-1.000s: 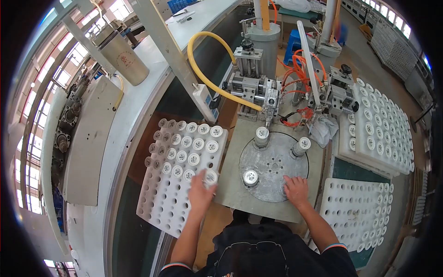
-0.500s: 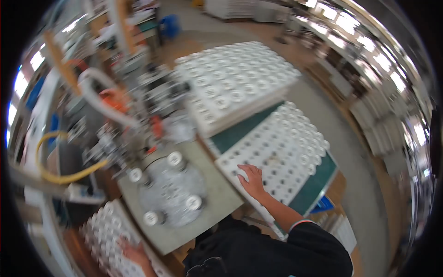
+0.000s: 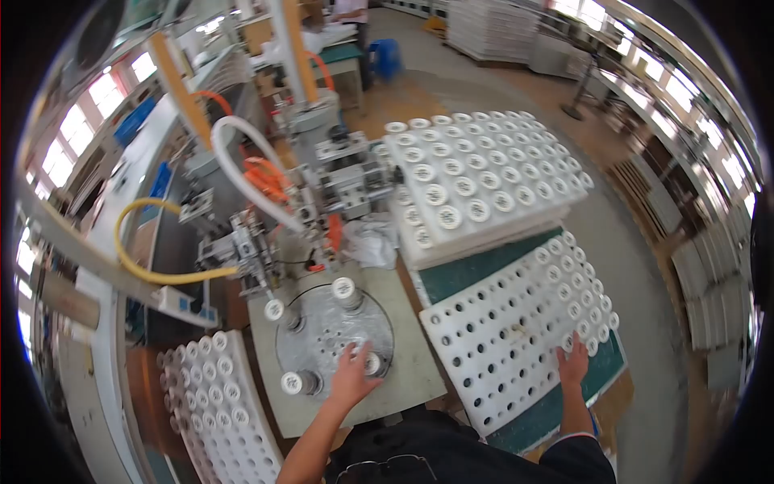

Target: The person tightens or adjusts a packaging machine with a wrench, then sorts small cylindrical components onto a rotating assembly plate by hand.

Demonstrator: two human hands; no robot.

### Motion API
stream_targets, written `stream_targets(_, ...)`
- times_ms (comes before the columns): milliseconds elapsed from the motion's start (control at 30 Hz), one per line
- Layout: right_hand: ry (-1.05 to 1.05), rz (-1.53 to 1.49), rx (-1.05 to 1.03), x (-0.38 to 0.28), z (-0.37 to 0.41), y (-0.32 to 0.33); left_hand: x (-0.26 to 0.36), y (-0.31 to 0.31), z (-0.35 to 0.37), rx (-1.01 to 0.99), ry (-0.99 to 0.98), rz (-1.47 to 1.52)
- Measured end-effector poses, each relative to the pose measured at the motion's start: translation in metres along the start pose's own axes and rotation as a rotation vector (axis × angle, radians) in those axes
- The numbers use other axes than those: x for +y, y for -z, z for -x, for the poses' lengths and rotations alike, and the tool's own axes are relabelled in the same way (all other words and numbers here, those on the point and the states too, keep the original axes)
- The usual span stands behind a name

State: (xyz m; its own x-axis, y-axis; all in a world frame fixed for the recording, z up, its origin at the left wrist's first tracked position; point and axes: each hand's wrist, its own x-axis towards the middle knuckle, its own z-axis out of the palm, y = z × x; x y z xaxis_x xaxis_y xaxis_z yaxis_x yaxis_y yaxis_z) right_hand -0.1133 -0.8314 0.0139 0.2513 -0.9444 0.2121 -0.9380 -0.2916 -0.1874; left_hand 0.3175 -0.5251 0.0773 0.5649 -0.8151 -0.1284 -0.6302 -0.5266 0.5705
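Note:
My left hand [image 3: 352, 381] is over the front right of a round metal turntable [image 3: 322, 310], its fingers and thumb closed around a white-topped cylindrical part [image 3: 374, 365]. Other such parts stand round the disc, including one at the back [image 3: 344, 292] and one at the front left [image 3: 297, 382]. On the right, my right hand [image 3: 573, 363] has its fingertips around a white round part [image 3: 568, 343] at the near edge of a white perforated tray [image 3: 484, 355]. Rows of bare holes fill that tray's left side; white round parts fill its right side.
A stack of white trays [image 3: 484, 230] topped with round parts stands behind on a green surface [image 3: 459, 274]. At lower left lies another part-filled tray [image 3: 234, 436]. Machine arms [image 3: 250, 250] with yellow and white hoses rise behind the turntable. A person [image 3: 355, 20] is far back.
My left hand has moved from the lower-left tray to the turntable part. My right hand has moved right across the perforated tray to its filled rows. The camera view has shifted.

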Motion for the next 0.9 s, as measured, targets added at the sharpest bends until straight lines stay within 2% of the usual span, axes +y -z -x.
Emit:
stream_targets(33, 0.033, -0.016, -0.007, 0.003, -0.004, 0.002, -0.003, -0.009, -0.009, 0.023, 0.028, -0.004)
stream_targets(100, -0.017, 0.021, -0.096, -0.002, -0.008, 0.013, -0.012, -0.013, -0.021, -0.147, -0.095, -0.117)
stream_targets(133, -0.002, 0.006, -0.1, -0.014, -0.008, 0.02, -0.011, -0.004, -0.017, -0.135, -0.079, -0.125)
stream_targets(200, -0.068, -0.07, 0.041, -0.038, -0.008, 0.033, -0.002, 0.017, -0.004, 0.083, -0.142, 0.064)
stream_targets(267, 0.045, -0.233, 0.157, -0.08, 0.002, 0.018, -0.007, 0.026, 0.01, 0.084, -0.066, 0.052)
stream_targets(300, 0.186, -0.276, 0.139, -0.122, 0.012, 0.02, -0.011, 0.029, 0.018, 0.08, 0.011, 0.043)
stream_targets(333, 0.23, -0.514, -0.033, -0.167, 0.021, 0.022, -0.017, 0.029, 0.025, 0.077, 0.012, 0.039)
stream_targets(367, 0.402, -0.575, -0.057, -0.206, 0.034, 0.011, -0.022, 0.027, 0.03, 0.057, 0.066, 0.044)
stream_targets(400, 0.471, -0.668, -0.173, -0.249, 0.046, 0.01, -0.026, 0.026, 0.034, 0.04, 0.117, 0.051)
stream_targets(467, 0.654, -0.63, -0.302, -0.322, 0.066, 0.015, -0.033, 0.027, 0.044, 0.076, 0.108, 0.078)
stream_targets(567, 0.833, -0.525, -0.359, -0.376, 0.088, -0.01, -0.045, 0.034, 0.058, 0.143, 0.119, 0.128)
stream_targets(600, 0.929, -0.433, -0.374, -0.384, 0.093, -0.019, -0.048, 0.038, 0.06, 0.176, 0.141, 0.153)
stream_targets(733, 0.93, -0.331, -0.405, -0.379, 0.107, -0.033, -0.053, 0.05, 0.064, 0.215, 0.215, 0.212)
stream_targets(833, 0.905, -0.385, -0.404, -0.371, 0.119, -0.03, -0.049, 0.054, 0.059, 0.28, 0.184, 0.226)
stream_targets(900, 0.818, -0.51, -0.42, -0.36, 0.125, -0.024, -0.045, 0.053, 0.048, 0.336, 0.116, 0.262)
